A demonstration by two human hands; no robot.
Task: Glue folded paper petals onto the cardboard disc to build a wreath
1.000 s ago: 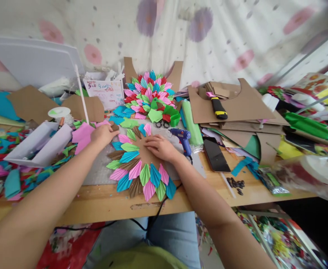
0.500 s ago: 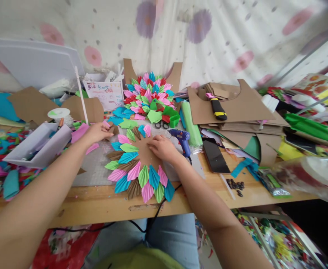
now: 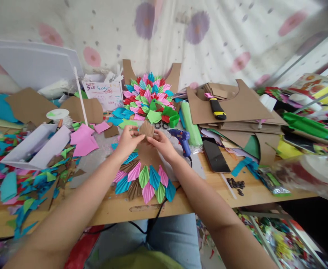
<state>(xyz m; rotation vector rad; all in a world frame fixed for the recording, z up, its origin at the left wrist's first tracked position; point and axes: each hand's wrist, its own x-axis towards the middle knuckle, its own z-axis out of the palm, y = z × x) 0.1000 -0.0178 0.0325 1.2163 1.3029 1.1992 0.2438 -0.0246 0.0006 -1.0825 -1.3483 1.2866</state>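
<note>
A small piece of brown crepe paper (image 3: 146, 129) is held up between my two hands. My left hand (image 3: 130, 138) pinches its left side, and my right hand (image 3: 161, 141) pinches its lower right edge. Beneath them, a cardboard base (image 3: 148, 155) lies on the grey mat, ringed with pleated paper leaves (image 3: 144, 176) in pink, blue, green and brown. My hands hide the ring's upper part. Right of my right hand rests a blue glue gun (image 3: 181, 140). Pink paper pieces (image 3: 84, 139) and a brown paper piece (image 3: 111, 130) lie left of my left hand.
A finished-looking leafy piece with a green bird (image 3: 154, 104) stands behind. To the right are a phone (image 3: 216, 155), a green paper roll (image 3: 191, 125) and stacked cardboard (image 3: 237, 106) with a yellow-black cutter (image 3: 217, 108). A white box (image 3: 37, 147) and scraps (image 3: 37, 190) fill the left.
My left hand has moved right from the paper pile, bringing a brown paper piece over the cardboard base. My right hand has lifted off the base and now holds that piece too.
</note>
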